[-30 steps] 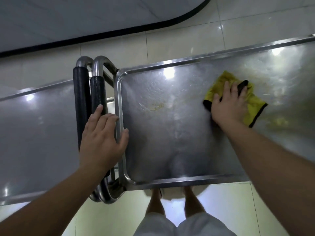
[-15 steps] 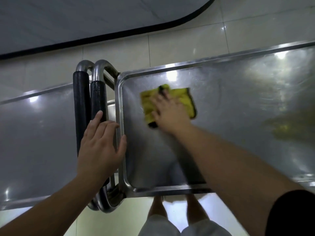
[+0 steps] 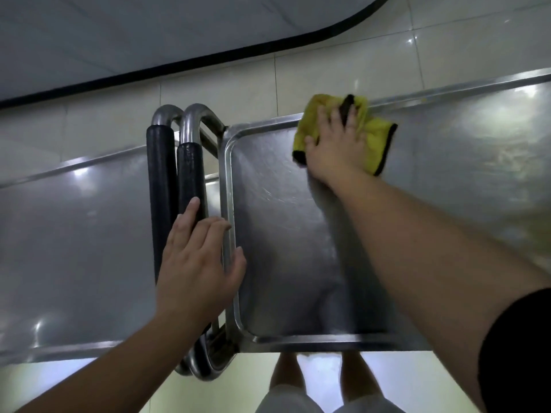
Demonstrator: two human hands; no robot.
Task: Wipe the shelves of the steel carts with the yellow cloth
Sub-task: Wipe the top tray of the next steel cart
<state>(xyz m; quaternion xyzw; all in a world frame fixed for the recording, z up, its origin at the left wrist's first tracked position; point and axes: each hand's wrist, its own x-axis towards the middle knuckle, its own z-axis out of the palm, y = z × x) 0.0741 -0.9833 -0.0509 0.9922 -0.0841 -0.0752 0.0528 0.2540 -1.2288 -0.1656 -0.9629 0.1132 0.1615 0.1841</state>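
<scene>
A: Looking down, where is the cloth [image 3: 374, 135]?

B: At the far rim of the right cart [image 3: 286, 263], lapping over that rim, near its far-left corner. It is yellow with a dark edge.

A: And which hand is on it?

B: The right hand [image 3: 335, 147]. It lies flat on top of the cloth, fingers spread and fairly straight, pressing it onto the steel. A dark strip of the cloth shows between two fingers. Nothing is curled round it, so the hand is released, not grasping.

A: The left hand [image 3: 196, 263]?

B: Well apart from the cloth, at the near left. It is also flat and released, fingers straight and close together. The palm rests over the left rim of the right cart; the fingertips reach onto the right handle [image 3: 190, 180], a black-padded tube.

A: Anything beside that?

B: A second padded handle [image 3: 161, 189] just to its left, belonging to the left cart [image 3: 74, 248]. The two carts stand side by side on a pale tiled floor [image 3: 214, 93].
</scene>
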